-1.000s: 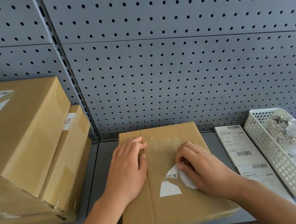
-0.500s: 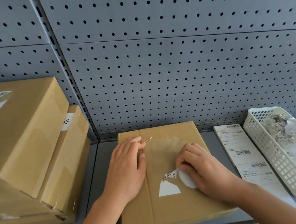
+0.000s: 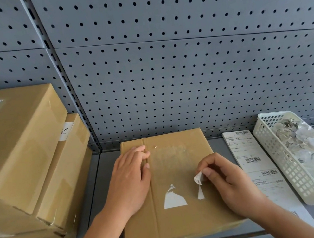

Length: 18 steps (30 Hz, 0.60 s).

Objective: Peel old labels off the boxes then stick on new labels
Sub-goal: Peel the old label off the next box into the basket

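The left hand (image 3: 129, 181) lies flat, palm down, on the left half of the brown box (image 3: 180, 223). Its arm comes up from the bottom of the view. The fingers are straight and close together and press on the cardboard. They point at the gray wall with holes (image 3: 166, 76).

The right hand (image 3: 231, 185) comes in from the lower right and sits over the right side of the box. Its fingers are curled. The thumb and first finger pinch a little torn bit of label (image 3: 198, 179).

Two white bits are stuck on the box top. The big white piece (image 3: 173, 198) is between the two hands. The thin sliver (image 3: 200, 193) is right under the pinched bit.

The box lies flat on the gray shelf (image 3: 99, 188). The new labels (image 3: 244, 150) lie just to its right. Next to them is a white basket (image 3: 274, 148) with paper scraps (image 3: 295, 135) in it. A stack of bigger boxes (image 3: 24, 149) sits at the left.
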Motion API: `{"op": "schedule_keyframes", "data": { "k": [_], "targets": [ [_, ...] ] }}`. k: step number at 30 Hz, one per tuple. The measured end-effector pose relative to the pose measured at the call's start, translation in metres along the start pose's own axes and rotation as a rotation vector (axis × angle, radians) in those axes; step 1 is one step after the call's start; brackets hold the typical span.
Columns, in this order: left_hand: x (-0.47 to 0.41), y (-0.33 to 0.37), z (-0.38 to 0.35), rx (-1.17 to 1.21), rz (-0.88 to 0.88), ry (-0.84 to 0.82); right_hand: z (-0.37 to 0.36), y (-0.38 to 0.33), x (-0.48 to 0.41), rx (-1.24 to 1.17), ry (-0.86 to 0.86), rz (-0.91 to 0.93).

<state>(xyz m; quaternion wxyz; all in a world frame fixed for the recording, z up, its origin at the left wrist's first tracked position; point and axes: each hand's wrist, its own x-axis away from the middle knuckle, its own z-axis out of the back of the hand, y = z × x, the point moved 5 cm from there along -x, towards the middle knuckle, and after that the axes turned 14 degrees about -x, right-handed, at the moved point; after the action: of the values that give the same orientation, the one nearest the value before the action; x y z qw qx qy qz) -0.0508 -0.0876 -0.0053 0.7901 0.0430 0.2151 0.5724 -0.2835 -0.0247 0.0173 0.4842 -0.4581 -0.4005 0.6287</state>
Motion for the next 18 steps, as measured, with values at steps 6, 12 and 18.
{"op": "schedule_keyframes", "data": {
  "k": [6,12,18],
  "targets": [
    [0.0,-0.001,-0.002,-0.014,-0.003,-0.013,0.018,-0.013,-0.003,-0.31,0.221,-0.03],
    [0.0,-0.001,-0.002,-0.009,0.003,-0.023,0.03,-0.017,-0.01,-0.338,0.234,-0.124],
    [0.0,-0.002,-0.002,-0.005,0.015,-0.039,0.038,-0.021,-0.009,-0.386,0.174,-0.167]
  ]
}}
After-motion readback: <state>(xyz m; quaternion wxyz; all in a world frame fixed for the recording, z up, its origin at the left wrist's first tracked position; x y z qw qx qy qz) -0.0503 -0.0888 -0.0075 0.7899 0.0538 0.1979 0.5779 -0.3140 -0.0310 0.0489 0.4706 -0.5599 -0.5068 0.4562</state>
